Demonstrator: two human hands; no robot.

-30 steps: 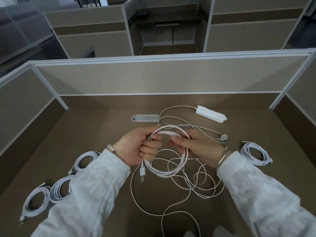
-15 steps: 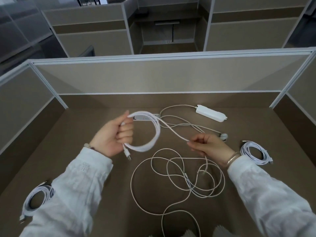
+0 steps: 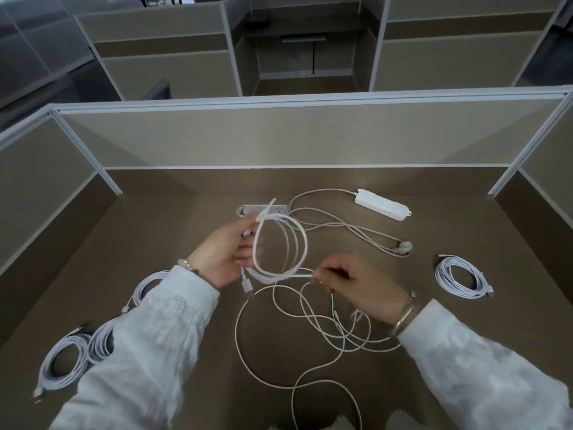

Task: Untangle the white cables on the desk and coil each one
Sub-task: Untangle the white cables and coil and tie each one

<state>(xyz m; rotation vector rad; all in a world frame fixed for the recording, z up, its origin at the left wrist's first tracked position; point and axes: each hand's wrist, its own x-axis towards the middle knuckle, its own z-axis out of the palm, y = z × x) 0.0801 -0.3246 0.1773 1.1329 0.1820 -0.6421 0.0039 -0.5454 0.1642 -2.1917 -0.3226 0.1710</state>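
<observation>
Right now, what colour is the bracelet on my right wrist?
Silver metal bracelet, clearest in the head view.

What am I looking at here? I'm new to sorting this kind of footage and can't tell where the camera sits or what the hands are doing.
There is no machine: a person wears a wide-angle camera on the head, looking forward and down, so you see their own two arms in white sleeves over a brown desk with cubicle partitions around it.

The left hand grips a partly wound coil of white cable. The right hand pinches the strand leading from that coil. Under the hands lies the loose cable in tangled loops.

Finished coils lie aside: one on the right, others on the left, partly behind the sleeve. Further back sit a white power strip with its grey cord and a socket panel set in the desk.
</observation>
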